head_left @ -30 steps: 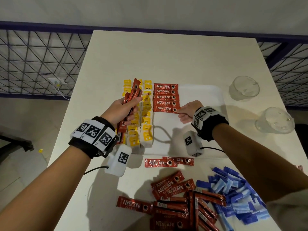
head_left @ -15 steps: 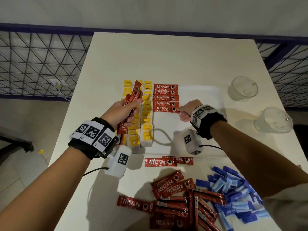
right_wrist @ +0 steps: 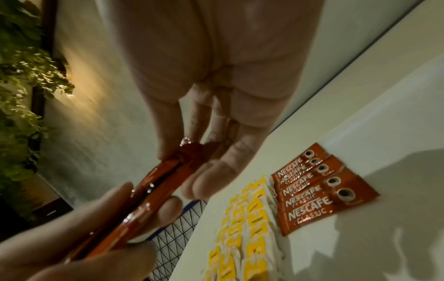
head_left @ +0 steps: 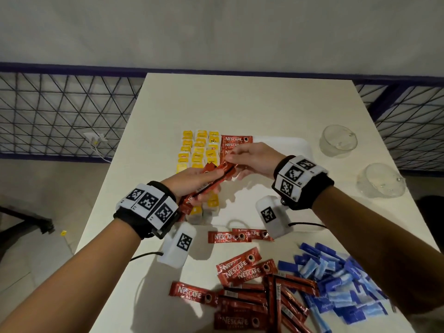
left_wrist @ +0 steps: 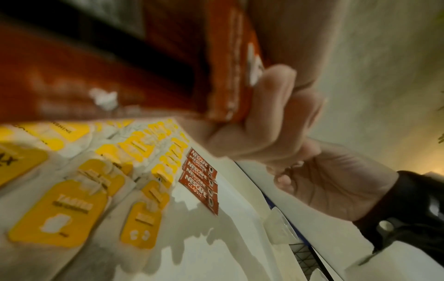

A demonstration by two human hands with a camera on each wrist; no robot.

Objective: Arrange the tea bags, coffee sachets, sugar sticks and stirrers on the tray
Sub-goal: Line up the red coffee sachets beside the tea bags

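My left hand (head_left: 206, 177) grips a bundle of red coffee sachets (head_left: 204, 186) above the yellow tea bags (head_left: 197, 150), which lie in rows on the left of the white tray (head_left: 295, 145). My right hand (head_left: 231, 161) pinches the upper end of one sachet in that bundle; in the right wrist view its fingertips (right_wrist: 168, 152) close on the sachet end (right_wrist: 192, 150). A row of coffee sachets (head_left: 236, 140) lies flat on the tray beside the tea bags. The left wrist view shows the bundle (left_wrist: 228, 76) held in curled fingers (left_wrist: 276, 114).
Loose coffee sachets (head_left: 240, 284) lie in a heap at the table's near edge, with blue sugar sticks (head_left: 336, 284) piled to their right. Two clear glass cups (head_left: 338, 140) (head_left: 380, 180) stand at the right. A metal railing (head_left: 60, 116) runs along the left.
My right hand has left the sachet row on the tray and come across to pinch a sachet in the bundle. My left hand has tipped the bundle lower and to the right.
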